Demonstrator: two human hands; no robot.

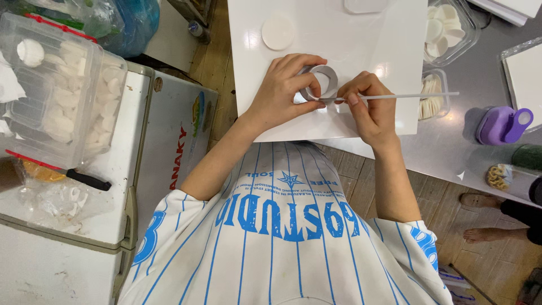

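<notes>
A metal ring cutter (320, 82) is pinched upright on the white board (384, 51) by the left hand (280, 90), closed around its rim. A thin white stick (406, 96) is gripped pen-fashion by the right hand (370, 107), its tip worked against the ring's lower edge. One finished white disc (278, 32) lies at eleven o'clock from the ring. Many more discs are stacked in a clear tub (466, 28) at two o'clock, so the work appears well under way, the ring not yet emptied.
</notes>
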